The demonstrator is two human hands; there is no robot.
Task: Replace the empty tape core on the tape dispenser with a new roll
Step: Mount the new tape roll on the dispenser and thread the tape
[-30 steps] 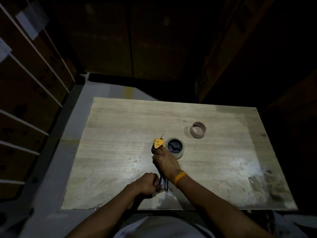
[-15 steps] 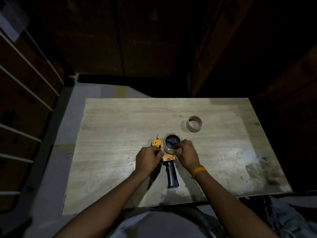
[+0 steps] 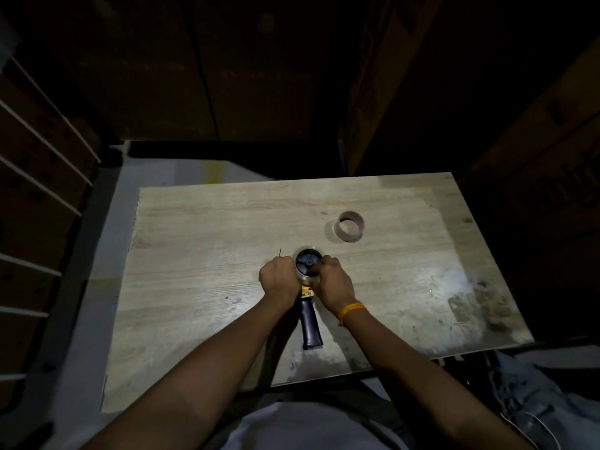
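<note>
The tape dispenser (image 3: 311, 323) lies flat on the wooden board (image 3: 201, 241), its black handle pointing toward me. A clear tape roll (image 3: 307, 263) sits on its black hub. My left hand (image 3: 280, 280) is closed over the yellow front end of the dispenser, left of the roll. My right hand (image 3: 334, 282) grips the roll's right edge, with an orange band on its wrist. The empty brown cardboard core (image 3: 350, 227) stands apart on the board, up and to the right.
The board's near edge runs just above my lap. Dark cardboard boxes (image 3: 535, 141) rise behind and to the right. White shelf rails (image 3: 42, 177) line the left side. Grey floor (image 3: 97, 287) shows left of the board.
My left hand left the handle and moved up to the dispenser's yellow front. My right hand shifted from the dispenser's front onto the roll's right side. The camera moved in closer.
</note>
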